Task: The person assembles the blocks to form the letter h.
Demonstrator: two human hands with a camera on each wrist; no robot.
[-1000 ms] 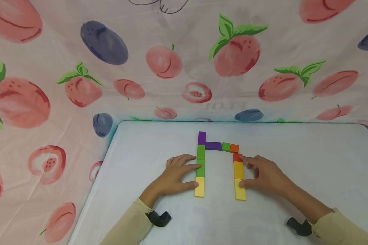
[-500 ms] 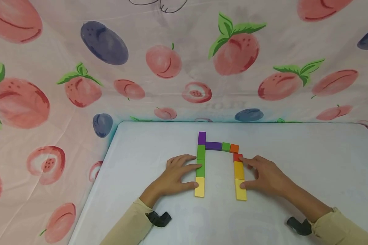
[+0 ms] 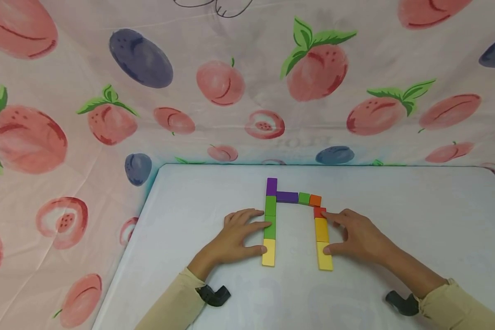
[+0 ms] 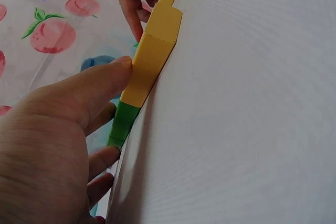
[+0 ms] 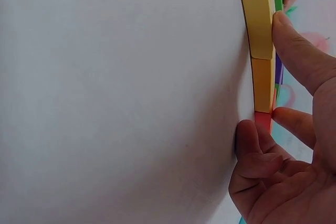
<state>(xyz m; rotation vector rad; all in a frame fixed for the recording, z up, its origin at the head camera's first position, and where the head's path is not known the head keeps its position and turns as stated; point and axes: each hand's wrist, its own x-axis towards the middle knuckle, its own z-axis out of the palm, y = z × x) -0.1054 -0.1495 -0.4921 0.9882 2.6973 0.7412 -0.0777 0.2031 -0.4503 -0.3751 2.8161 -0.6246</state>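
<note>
Alignment step judged in hand: left hand (image 3: 235,236) w/ straight fingers pressed on left block column (image 3: 270,224), right hand (image 3: 354,236) likewise on right block column (image 3: 321,238), mid-bench (image 3: 416,220); next calls for squaring rows.

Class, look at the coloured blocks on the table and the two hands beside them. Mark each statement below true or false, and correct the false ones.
1. The left hand touches the left column of blocks. True.
2. The right hand lifts a block off the table. False: every block lies flat on the table; the fingers only touch the right column.
3. Each column ends nearest the person in a yellow block. True.
4. A blue block joins the two columns at the far end. False: the cross row is a purple block, a green block and an orange block.
</note>
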